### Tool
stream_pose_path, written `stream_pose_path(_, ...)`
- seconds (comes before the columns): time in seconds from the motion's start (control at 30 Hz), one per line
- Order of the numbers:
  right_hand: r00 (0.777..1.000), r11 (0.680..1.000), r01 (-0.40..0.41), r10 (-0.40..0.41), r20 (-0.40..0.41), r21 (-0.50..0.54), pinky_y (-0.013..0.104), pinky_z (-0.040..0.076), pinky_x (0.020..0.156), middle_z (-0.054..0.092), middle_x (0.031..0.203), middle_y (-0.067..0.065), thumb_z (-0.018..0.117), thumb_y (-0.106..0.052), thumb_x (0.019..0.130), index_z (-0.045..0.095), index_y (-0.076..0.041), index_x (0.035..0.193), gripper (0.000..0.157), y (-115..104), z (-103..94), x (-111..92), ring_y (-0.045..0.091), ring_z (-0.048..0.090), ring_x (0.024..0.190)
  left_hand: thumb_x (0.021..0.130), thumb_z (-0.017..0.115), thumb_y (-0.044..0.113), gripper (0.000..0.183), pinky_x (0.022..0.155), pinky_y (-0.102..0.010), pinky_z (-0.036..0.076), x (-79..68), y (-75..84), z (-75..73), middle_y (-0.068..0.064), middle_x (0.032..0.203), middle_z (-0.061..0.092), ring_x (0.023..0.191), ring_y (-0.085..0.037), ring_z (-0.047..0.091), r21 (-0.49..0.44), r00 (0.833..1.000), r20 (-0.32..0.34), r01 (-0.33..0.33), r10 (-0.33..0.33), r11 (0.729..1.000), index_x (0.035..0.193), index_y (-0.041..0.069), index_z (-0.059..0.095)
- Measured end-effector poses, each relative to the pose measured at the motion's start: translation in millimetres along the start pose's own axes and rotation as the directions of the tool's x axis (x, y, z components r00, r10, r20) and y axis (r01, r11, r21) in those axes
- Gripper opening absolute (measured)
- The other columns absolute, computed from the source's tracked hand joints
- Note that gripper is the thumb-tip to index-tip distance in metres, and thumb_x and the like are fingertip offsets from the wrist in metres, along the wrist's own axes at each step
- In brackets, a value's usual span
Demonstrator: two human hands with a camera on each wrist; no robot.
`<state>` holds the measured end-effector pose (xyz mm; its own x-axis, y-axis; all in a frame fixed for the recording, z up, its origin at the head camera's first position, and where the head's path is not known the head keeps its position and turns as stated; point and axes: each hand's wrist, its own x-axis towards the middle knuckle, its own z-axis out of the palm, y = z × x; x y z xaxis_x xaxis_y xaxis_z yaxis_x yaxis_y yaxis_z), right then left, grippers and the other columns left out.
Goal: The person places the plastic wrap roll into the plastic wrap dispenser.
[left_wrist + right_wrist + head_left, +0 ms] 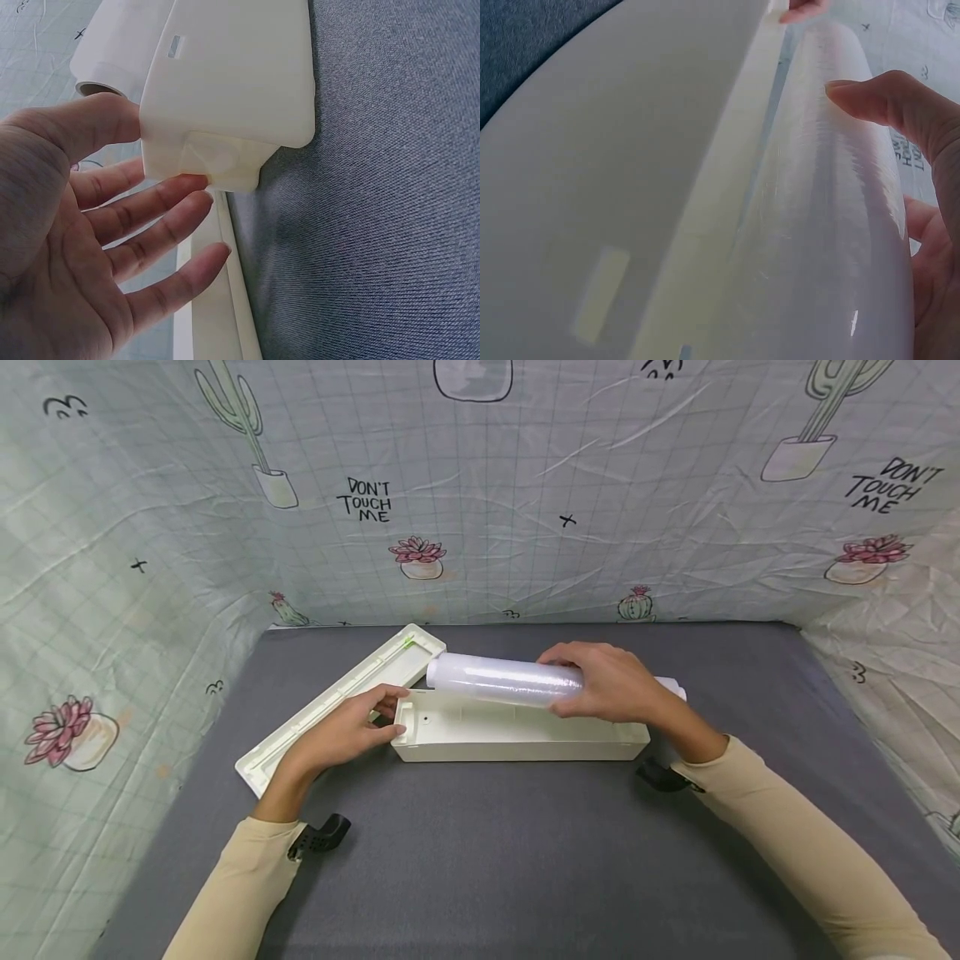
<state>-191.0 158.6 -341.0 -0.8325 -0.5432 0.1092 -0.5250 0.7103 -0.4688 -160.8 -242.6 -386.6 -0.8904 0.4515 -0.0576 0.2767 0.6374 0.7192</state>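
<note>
My right hand [606, 681] grips a roll of cling film [502, 678] from above, thumb on the near side. The shiny, translucent-white roll lies crosswise over the back of a long cream plastic box [517, 752], tilted with its left end higher. The box is open at the top. My left hand [348, 727] holds the box's left end, with the thumb at the near corner and fingers at the far corner. In the left wrist view, the thumb lies at the rim and fingertips [196, 181] touch the end wall. The roll's hollow core [97, 88] shows behind.
A long cream lid [337, 695] lies slantwise behind my left hand, its inner side up, with a green mark near its far end. Dark grey cloth [495, 852] covers the table. A printed curtain [495, 493] hangs along the back and sides.
</note>
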Motion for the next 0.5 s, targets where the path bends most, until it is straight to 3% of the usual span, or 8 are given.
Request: stream_pose_path(0.5, 0.996, 0.997, 0.079, -0.079, 0.051, -0.013, 0.034, 0.047, 0.068, 0.07, 0.112, -0.01, 0.081, -0.035, 0.076, 0.066, -0.029, 0.127, 0.053, -14.4, 8.4, 4.5, 0.01, 0.06, 0.086, 0.095, 0.073, 0.021, 0.06, 0.09, -0.046, 0.053, -2.4, -1.9, -1.0, -0.016, 0.129, 0.063, 0.117, -0.031, 0.06, -0.036, 1.0, 0.029, 0.003, -0.002, 0.999, 0.147, 0.004, 0.048)
